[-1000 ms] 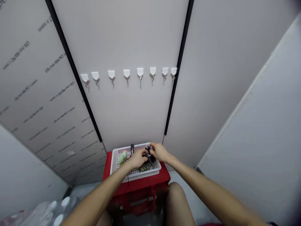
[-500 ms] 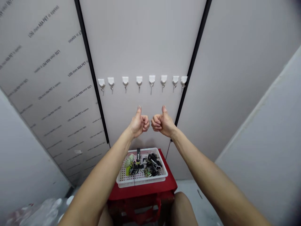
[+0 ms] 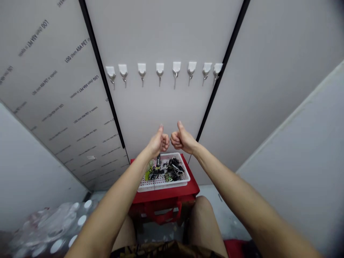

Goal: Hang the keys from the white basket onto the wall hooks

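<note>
My left hand (image 3: 159, 142) and my right hand (image 3: 182, 139) are raised side by side in front of the wall, each a fist with the thumb up and nothing in it. Below them a white perforated basket (image 3: 163, 184) sits on a red plastic stool (image 3: 165, 197). The basket holds a tangle of dark keychains (image 3: 172, 172) and a pale green one (image 3: 148, 173). A row of several white wall hooks (image 3: 160, 70) hangs bare above my hands.
Grey wall panels with black seams (image 3: 102, 75) enclose the spot; a slanted white panel (image 3: 303, 157) stands at the right. A wrapped pack of plastic bottles (image 3: 53, 229) lies on the floor at the lower left. My knees (image 3: 201, 215) are just before the stool.
One second ago both hands were in the basket among the keychains. They rose into thumbs-up fists half a second ago and have since lowered slightly, while the view tilted and the hooks shifted up.
</note>
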Available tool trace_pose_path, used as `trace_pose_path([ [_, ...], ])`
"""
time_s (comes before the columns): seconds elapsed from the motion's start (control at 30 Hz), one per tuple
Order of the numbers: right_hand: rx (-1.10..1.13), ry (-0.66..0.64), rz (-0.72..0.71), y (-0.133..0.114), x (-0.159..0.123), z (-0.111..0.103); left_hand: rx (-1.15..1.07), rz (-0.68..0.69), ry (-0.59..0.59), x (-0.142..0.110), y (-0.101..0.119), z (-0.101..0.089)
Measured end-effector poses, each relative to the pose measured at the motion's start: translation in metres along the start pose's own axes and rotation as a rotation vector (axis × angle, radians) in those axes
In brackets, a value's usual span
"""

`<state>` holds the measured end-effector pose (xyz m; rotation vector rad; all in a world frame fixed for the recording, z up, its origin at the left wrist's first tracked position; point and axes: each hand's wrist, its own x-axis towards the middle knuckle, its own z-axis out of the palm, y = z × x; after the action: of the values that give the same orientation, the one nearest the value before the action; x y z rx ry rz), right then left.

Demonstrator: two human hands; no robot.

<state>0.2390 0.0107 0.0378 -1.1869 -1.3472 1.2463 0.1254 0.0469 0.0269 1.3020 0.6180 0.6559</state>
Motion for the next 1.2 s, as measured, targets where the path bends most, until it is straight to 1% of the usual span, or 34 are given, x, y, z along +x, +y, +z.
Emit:
trace_pose_path([
  [0.03, -0.091, 0.061, 0.0, 0.012, -0.002, -0.003, 0.039, -0.021, 0.045, 0.0, -0.012, -0.001],
  [0.13, -0.453, 0.308, -0.02, 0.053, -0.006, -0.017, 0.202, -0.059, 0.182, -0.002, -0.052, -0.002],
  [0.17, -0.555, 0.365, -0.025, 0.065, -0.008, -0.022, 0.268, -0.057, 0.205, -0.003, -0.064, -0.001],
  [0.2, -0.63, 0.391, -0.027, 0.077, -0.009, -0.025, 0.338, -0.042, 0.215, -0.003, -0.075, 0.0],
  [0.23, -0.676, 0.384, -0.025, 0.086, -0.01, -0.028, 0.411, -0.018, 0.215, -0.002, -0.085, 0.001],
  [0.27, -0.702, 0.349, -0.024, 0.094, -0.011, -0.03, 0.482, 0.009, 0.207, -0.001, -0.093, 0.002],
  [0.37, -0.769, 0.215, -0.067, 0.105, -0.012, -0.027, 0.655, 0.058, 0.211, 0.002, -0.108, 0.004],
  [0.4, -0.788, 0.203, -0.083, 0.105, -0.012, -0.026, 0.691, 0.05, 0.219, 0.003, -0.11, 0.004],
  [0.47, -0.769, 0.228, -0.1, 0.104, -0.013, -0.024, 0.727, 0.021, 0.232, 0.004, -0.112, 0.004],
  [0.53, -0.638, 0.28, -0.083, 0.101, -0.013, -0.024, 0.703, 0.01, 0.23, 0.004, -0.112, 0.003],
  [0.63, -0.37, 0.344, -0.027, 0.094, -0.015, -0.026, 0.604, 0.086, 0.188, 0.005, -0.111, 0.004],
  [0.7, -0.241, 0.355, 0.006, 0.088, -0.017, -0.027, 0.559, 0.174, 0.168, 0.008, -0.109, 0.006],
  [0.73, -0.199, 0.345, 0.013, 0.084, -0.017, -0.027, 0.547, 0.21, 0.179, 0.01, -0.107, 0.007],
  [0.8, -0.175, 0.304, 0.002, 0.073, -0.019, -0.028, 0.52, 0.25, 0.217, 0.016, -0.1, 0.01],
  [0.83, -0.19, 0.278, -0.011, 0.066, -0.02, -0.029, 0.498, 0.261, 0.216, 0.019, -0.095, 0.011],
  [0.87, -0.219, 0.252, -0.028, 0.059, -0.021, -0.031, 0.476, 0.271, 0.195, 0.022, -0.088, 0.013],
  [0.97, -0.309, 0.213, -0.085, 0.034, -0.024, -0.04, 0.484, 0.315, 0.055, 0.028, -0.061, 0.02],
  [1.0, -0.324, 0.222, -0.101, 0.025, -0.025, -0.044, 0.518, 0.336, 0.035, 0.029, -0.049, 0.024],
  [1.03, -0.331, 0.244, -0.118, 0.015, -0.025, -0.049, 0.562, 0.364, 0.042, 0.031, -0.038, 0.028],
  [1.13, -0.291, 0.362, -0.18, -0.019, -0.024, -0.063, 0.684, 0.484, 0.141, 0.037, -0.001, 0.043],
  [1.2, -0.225, 0.465, -0.232, -0.042, -0.021, -0.073, 0.717, 0.562, 0.185, 0.045, 0.023, 0.055],
])
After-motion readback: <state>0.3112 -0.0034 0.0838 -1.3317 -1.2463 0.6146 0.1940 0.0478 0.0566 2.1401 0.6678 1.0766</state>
